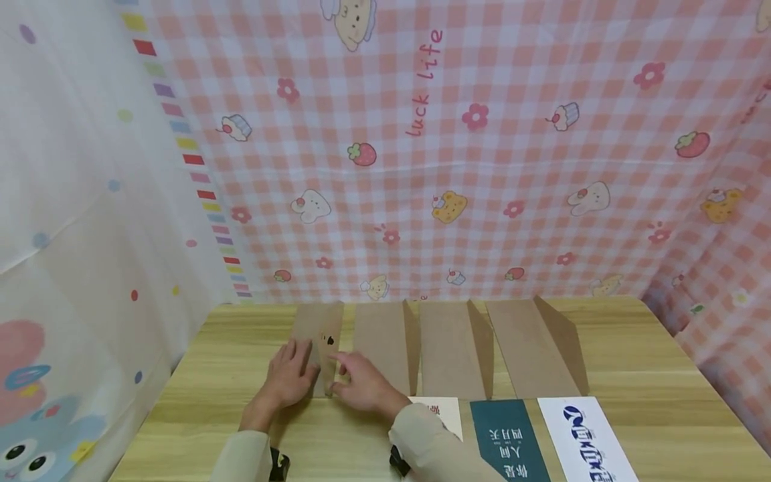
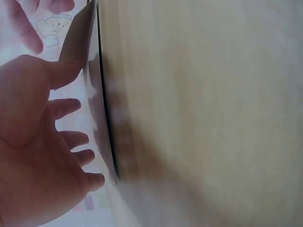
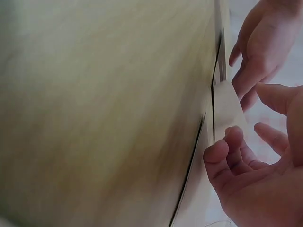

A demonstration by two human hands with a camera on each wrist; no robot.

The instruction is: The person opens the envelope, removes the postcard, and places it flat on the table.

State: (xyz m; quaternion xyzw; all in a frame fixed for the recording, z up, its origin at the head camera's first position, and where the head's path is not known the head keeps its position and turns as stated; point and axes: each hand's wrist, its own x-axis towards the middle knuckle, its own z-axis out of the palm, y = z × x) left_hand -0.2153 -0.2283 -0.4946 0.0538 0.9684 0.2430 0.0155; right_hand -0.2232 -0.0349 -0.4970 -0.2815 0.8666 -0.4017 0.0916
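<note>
A brown paper envelope (image 1: 306, 321) lies at the left of the row, its flap (image 1: 328, 348) folded over toward the left. Dark spots show on that flap. My left hand (image 1: 288, 378) rests on the envelope with its fingers spread. From the other side, my right hand (image 1: 364, 385) touches the flap with its index finger out and its other fingers bent. In the left wrist view, the left thumb (image 2: 66, 72) meets the raised edge of the paper. The right wrist view shows the right hand (image 3: 265, 175) beside the flap (image 3: 227, 106).
Three more envelopes, a near one (image 1: 381, 341), a middle one (image 1: 446, 348) and a far one (image 1: 530, 355), lie rightward with flaps unfolded. In front are a cream card (image 1: 448, 412), a dark green card (image 1: 506, 428) and a white card (image 1: 584, 435). A checked cloth (image 1: 397, 194) hangs behind the wooden table (image 1: 638, 375).
</note>
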